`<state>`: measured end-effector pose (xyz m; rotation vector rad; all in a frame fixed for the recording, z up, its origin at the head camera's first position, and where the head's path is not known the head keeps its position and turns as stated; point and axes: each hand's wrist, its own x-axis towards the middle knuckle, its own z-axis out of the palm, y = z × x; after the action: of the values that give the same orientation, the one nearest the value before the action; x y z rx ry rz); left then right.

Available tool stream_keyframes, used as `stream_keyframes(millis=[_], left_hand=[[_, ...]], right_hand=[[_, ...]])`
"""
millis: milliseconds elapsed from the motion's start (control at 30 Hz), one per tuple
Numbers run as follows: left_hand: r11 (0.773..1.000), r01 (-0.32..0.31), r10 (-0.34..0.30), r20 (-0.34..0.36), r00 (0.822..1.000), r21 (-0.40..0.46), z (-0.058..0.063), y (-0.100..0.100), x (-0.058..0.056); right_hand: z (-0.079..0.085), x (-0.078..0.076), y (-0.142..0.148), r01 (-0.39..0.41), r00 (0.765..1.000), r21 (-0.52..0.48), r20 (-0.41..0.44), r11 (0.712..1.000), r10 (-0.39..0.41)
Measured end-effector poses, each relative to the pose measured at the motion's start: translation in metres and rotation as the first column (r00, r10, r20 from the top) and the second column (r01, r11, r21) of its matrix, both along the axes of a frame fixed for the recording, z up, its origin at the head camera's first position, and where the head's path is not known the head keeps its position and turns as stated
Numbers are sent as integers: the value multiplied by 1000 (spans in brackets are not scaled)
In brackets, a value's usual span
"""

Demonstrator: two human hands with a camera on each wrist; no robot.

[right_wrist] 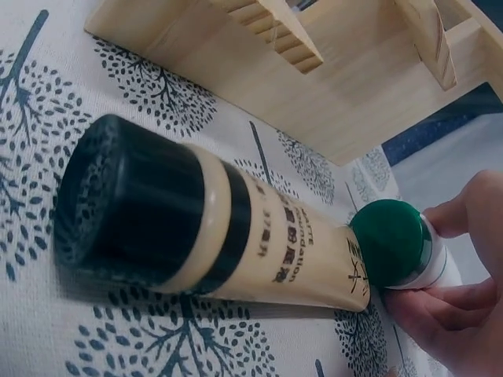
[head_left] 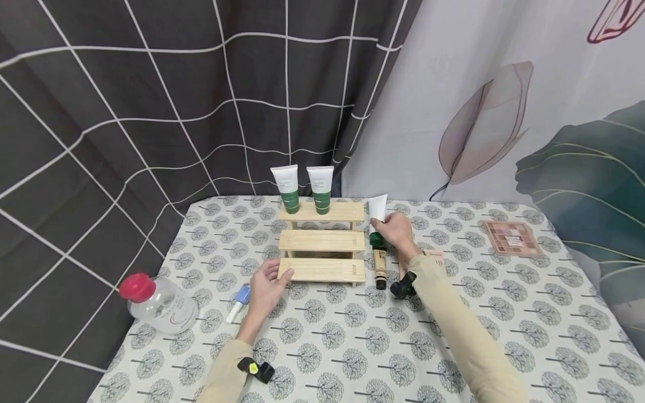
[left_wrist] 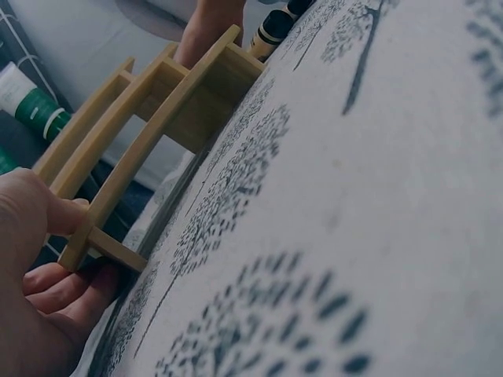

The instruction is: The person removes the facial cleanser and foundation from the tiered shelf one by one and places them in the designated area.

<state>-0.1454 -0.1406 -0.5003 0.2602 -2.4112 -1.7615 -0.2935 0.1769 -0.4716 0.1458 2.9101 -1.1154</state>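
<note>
A three-step wooden display rack (head_left: pixel 322 242) stands on the cloth. My left hand (head_left: pixel 267 285) grips the left end of its lowest step, thumb on top and fingers beneath in the left wrist view. Two white-and-green squeeze tubes, a left one (head_left: pixel 286 187) and a right one (head_left: pixel 321 189), stand caps down on the top step. Right of the rack, my right hand (head_left: pixel 397 228) pinches a third such tube (head_left: pixel 377 208), its green cap (right_wrist: pixel 393 243) low by the cloth. Just in front of that cap lies a beige foundation tube (right_wrist: pixel 275 236) with a black cap.
A clear bottle (head_left: pixel 168 308) with a red top lies at the left. Near my left hand is a small blue-and-white item (head_left: pixel 239 302). A makeup palette (head_left: pixel 513 238) lies at the right. Partly behind my right wrist is a pinkish item (head_left: pixel 434 256). Curtains hang behind the table.
</note>
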Motion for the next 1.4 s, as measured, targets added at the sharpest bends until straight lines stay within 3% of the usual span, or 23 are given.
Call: stream_keyframes(millis=[500, 633, 900, 1133, 1400], left_hand=[[1000, 3, -3, -22, 1000, -12, 0, -1, 1], [1000, 4, -4, -32, 999, -11, 0, -1, 0], [1000, 6, -6, -28, 1000, -2, 2, -1, 0], [1000, 4, -4, -16, 1000, 14, 3, -1, 0], [1000, 2, -2, -11, 1000, 9, 3, -1, 1]], right_hand=[[-1, 9, 4, 75, 995, -21, -59, 997, -76], [8, 11, 5, 83, 990, -50, -114, 995, -88], [41, 21, -9, 104, 968, -221, -200, 970, -149], [66, 33, -37, 8, 951, -356, -287, 934, -117], [79, 39, -71, -210, 930, -427, -364, 880, 46]])
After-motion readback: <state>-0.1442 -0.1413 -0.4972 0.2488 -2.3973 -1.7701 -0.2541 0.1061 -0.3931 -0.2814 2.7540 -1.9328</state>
